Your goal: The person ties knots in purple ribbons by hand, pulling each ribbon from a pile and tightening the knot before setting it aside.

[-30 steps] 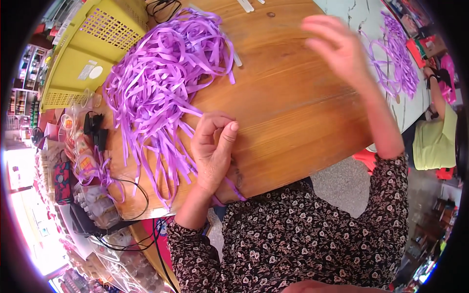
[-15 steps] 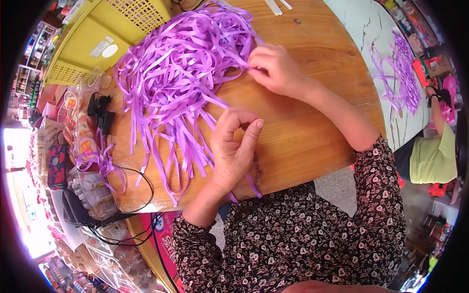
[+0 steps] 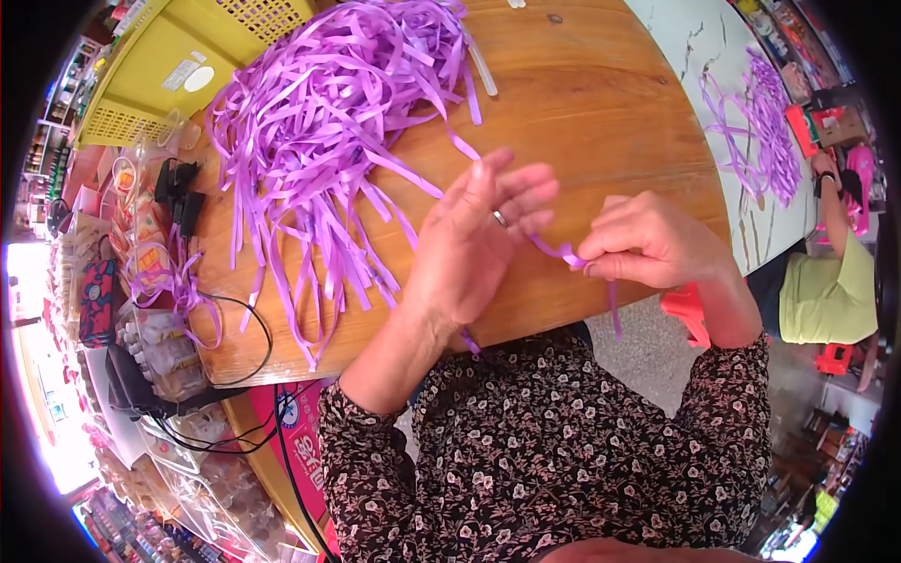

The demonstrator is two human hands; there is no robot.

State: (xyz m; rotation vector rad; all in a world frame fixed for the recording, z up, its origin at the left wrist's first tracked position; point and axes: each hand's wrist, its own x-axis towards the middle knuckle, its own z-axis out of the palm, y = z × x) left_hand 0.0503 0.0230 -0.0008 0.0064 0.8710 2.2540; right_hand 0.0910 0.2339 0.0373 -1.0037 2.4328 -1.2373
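Observation:
A large tangled heap of purple ribbon (image 3: 328,113) covers the left side of the wooden table. My right hand (image 3: 657,239) is closed in a pinch on a purple ribbon strand (image 3: 561,251) near the table's right front edge, and a short tail of it hangs below the fingers. My left hand (image 3: 479,235) is turned palm up with its fingers stretched out, a ring on one of them. From the heap, strands run up to the left hand and pass out of sight behind it; whether they join the pinched strand is hidden.
A yellow-green plastic basket (image 3: 150,70) stands at the far left, with black clips (image 3: 183,197) and cables below it. Beyond the wooden table (image 3: 601,103), a marble-patterned table bears another ribbon bundle (image 3: 771,131). Another person in a yellow shirt (image 3: 831,300) is at the right.
My right hand has moved from the heap's right edge down and right, drawing a ribbon strand. My left hand's curled fingers have opened out, and it has shifted slightly up and right.

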